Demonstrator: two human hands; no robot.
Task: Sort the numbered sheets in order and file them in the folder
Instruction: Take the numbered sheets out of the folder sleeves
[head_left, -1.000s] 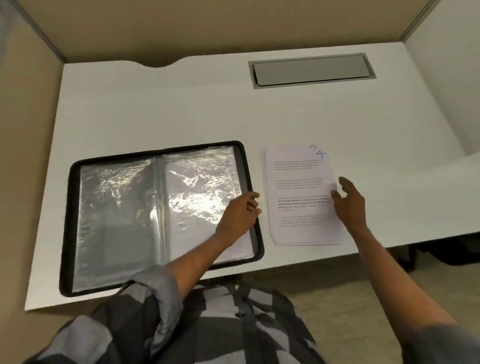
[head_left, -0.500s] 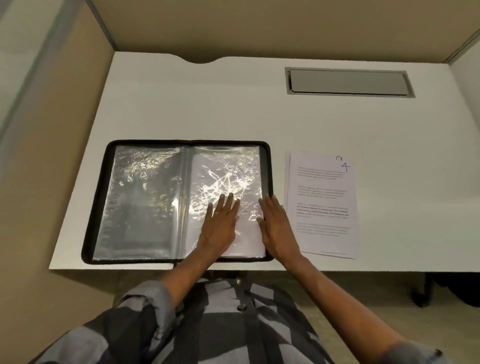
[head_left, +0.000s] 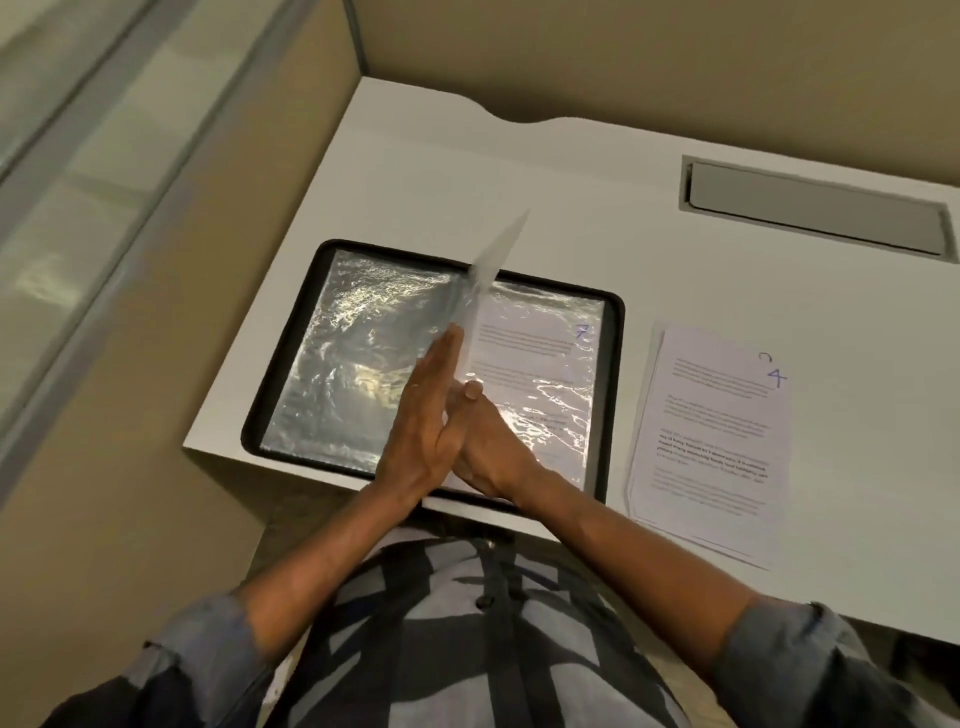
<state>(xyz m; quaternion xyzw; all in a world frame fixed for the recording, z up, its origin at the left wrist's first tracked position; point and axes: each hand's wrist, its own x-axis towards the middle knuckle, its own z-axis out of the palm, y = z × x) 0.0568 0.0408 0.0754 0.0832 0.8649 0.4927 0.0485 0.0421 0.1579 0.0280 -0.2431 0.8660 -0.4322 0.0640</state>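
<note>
In the folder (head_left: 615, 395) at the middle of the frame, your open left hand (head_left: 426, 415) presses flat on the raised plastic page (head_left: 488, 270), the fingers of your right hand (head_left: 493, 452) are hidden so I cannot tell its hold, and that slippery page may slip free and flop down.

Your left hand (head_left: 426, 431) covers the fingers of your right hand (head_left: 493, 447), so you cannot tell if they grip the lifted page (head_left: 491, 265). That page is a blur. Your arms hide part of the near edge of the folder (head_left: 615, 389). The print on the filed sheet (head_left: 530, 364) and on the stack of sheets (head_left: 711, 441) is too small to read. Only thin edges of the lower sheets peek out. The desk (head_left: 519, 171) runs off the right side of the picture.
</note>
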